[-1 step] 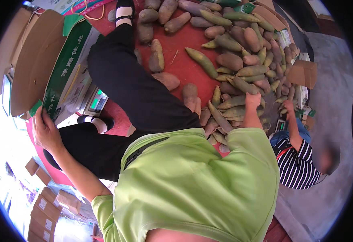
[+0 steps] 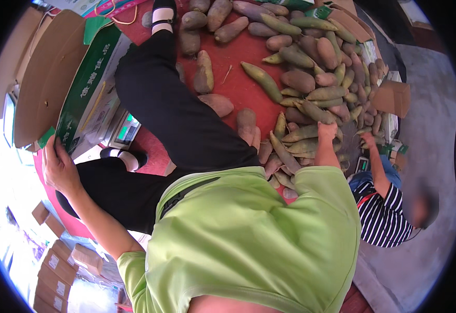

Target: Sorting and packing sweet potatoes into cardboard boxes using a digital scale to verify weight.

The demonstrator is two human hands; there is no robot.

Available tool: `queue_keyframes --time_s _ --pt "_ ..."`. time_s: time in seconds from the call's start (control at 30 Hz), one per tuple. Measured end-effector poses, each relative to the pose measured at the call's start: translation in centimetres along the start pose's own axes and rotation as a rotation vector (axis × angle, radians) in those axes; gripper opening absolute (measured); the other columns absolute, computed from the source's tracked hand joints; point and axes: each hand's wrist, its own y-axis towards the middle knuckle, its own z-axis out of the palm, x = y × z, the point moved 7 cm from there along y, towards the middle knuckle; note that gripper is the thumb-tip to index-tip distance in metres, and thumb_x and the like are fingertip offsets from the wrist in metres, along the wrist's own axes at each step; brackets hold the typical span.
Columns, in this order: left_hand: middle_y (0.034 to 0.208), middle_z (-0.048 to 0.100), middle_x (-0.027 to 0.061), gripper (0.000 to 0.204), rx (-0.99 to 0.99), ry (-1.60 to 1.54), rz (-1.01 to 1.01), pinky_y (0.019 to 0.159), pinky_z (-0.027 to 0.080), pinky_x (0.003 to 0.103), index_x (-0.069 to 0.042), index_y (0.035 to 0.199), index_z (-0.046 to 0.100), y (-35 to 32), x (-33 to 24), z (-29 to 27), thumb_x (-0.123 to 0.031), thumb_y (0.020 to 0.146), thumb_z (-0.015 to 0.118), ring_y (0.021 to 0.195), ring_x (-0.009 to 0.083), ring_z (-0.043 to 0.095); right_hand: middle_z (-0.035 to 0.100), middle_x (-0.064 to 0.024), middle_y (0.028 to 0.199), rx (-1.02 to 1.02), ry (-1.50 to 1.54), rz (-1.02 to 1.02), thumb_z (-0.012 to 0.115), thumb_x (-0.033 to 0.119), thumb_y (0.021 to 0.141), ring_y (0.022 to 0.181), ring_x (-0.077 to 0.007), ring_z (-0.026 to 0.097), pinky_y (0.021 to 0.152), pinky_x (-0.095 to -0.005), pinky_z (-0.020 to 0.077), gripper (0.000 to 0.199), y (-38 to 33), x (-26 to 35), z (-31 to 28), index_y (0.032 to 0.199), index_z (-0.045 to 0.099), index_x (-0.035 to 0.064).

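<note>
On the left, my left hand (image 2: 60,169) grips the near edge of an opened cardboard box (image 2: 90,86) with a green and white side, thumb and fingers pinched over the rim. At the right my right hand (image 2: 327,131) is closed at the end of a long green radish (image 2: 315,111) on the heap. Its fingertips are partly hidden. Around it lie more green radishes (image 2: 302,133) and reddish-brown root vegetables (image 2: 297,81), piled on a red cloth (image 2: 228,68).
A co-worker in a striped shirt (image 2: 383,214) reaches a hand (image 2: 367,140) to the heap's right edge. A scale with a lit display (image 2: 126,130) stands beside my box. Stacked cartons (image 2: 58,266) are at lower left. My legs (image 2: 181,109) stretch across the cloth.
My hands keep their places and grips. The co-worker's hand has shifted slightly to the left, and the whole view has moved a little.
</note>
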Motion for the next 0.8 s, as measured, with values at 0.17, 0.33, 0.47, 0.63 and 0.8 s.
queue_keyframes --time_s 0.17,0.33,0.47,0.63,0.8 --pt "0.088 0.067 0.0043 0.011 -0.006 0.043 -0.024 0.066 0.050 0.033 -0.012 0.097 0.066 -0.2 0.0 -0.6 -0.016 0.088 0.060 0.079 0.0240 0.065 0.048 -0.0226 0.131 0.079 -0.044 0.030 0.080 0.031 0.067 0.121 -0.0365 0.048 0.102 -0.0426 0.0398 0.082 1.1 -1.1 3.0 0.133 0.040 0.0037" --pt "0.086 0.066 0.0020 0.009 -0.015 0.037 -0.025 0.064 0.049 0.034 -0.015 0.094 0.066 0.2 -0.5 -0.1 -0.018 0.087 0.060 0.076 0.0244 0.064 0.057 -0.0205 0.122 0.023 -0.043 -0.011 0.083 0.026 0.063 0.114 -0.0327 0.055 0.096 -0.0389 0.0439 0.080 1.4 -1.0 2.4 0.129 0.045 0.0030" --pt "0.084 0.065 0.0021 0.009 -0.032 0.020 -0.020 0.064 0.049 0.034 -0.016 0.093 0.066 0.5 -0.9 -0.9 -0.018 0.087 0.060 0.075 0.0249 0.064 0.062 -0.0170 0.109 0.050 0.150 -0.192 0.083 0.020 0.063 0.103 -0.0286 0.059 0.091 -0.0355 0.0452 0.071 1.2 1.8 4.4 0.122 0.048 0.0017" --pt "0.085 0.065 0.0026 0.009 0.017 0.002 -0.034 0.068 0.049 0.034 -0.015 0.094 0.064 0.5 -0.7 -1.0 -0.018 0.087 0.059 0.079 0.0240 0.064 0.059 -0.0111 0.095 0.173 0.228 -0.621 0.082 0.009 0.062 0.088 -0.0257 0.058 0.081 -0.0354 0.0469 0.056 -2.1 8.3 7.3 0.108 0.049 0.0044" --pt "0.081 0.063 0.0033 0.009 0.017 0.014 -0.027 0.069 0.049 0.035 -0.013 0.092 0.063 0.4 -0.5 -1.2 -0.018 0.085 0.061 0.078 0.0235 0.063 0.059 -0.0102 0.096 0.303 0.117 -0.863 0.080 0.005 0.063 0.089 -0.0244 0.057 0.081 -0.0339 0.0458 0.056 -10.8 15.5 7.6 0.110 0.049 0.0057"
